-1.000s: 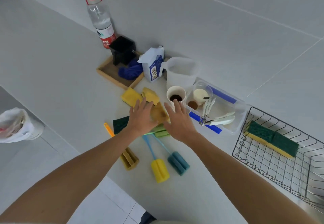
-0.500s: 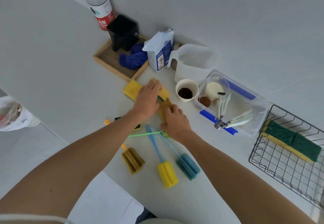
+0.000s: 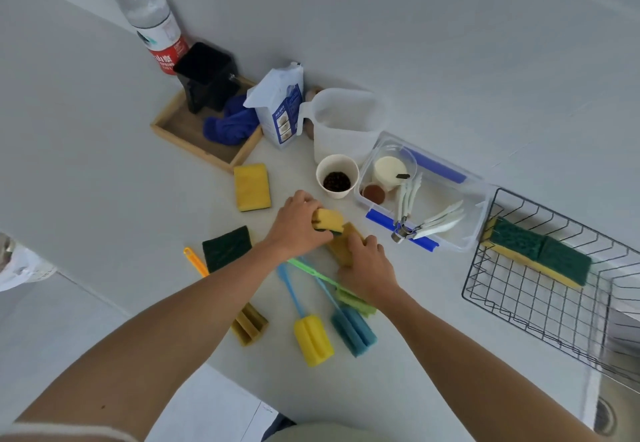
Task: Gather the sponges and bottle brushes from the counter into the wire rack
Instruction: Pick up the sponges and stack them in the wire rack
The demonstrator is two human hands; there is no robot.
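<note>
My left hand (image 3: 296,227) grips a yellow sponge (image 3: 327,220) with a green underside, lifted slightly off the counter. My right hand (image 3: 367,268) closes on a brownish sponge (image 3: 343,242) just below it. Another yellow sponge (image 3: 251,187) and a dark green scouring pad (image 3: 227,247) lie to the left. Bottle brushes lie near the front: a yellow-headed one (image 3: 313,344), a teal one (image 3: 353,334), a green one (image 3: 356,303) partly under my right wrist, and an orange-handled one (image 3: 249,325) partly under my left arm. The wire rack (image 3: 540,306) at right holds a green-and-yellow sponge (image 3: 540,254).
A clear plastic bin (image 3: 481,230) with measuring spoons sits between my hands and the rack. A paper cup of beans (image 3: 336,177), a white jug (image 3: 346,123), a flour bag (image 3: 280,106), a wooden tray (image 3: 180,133) and a water bottle (image 3: 152,16) stand behind. A sink lies at far right.
My left hand has picked one yellow sponge off the pile, uncovering the other yellow sponge and the green pad. My right hand has closed on the brownish sponge.
</note>
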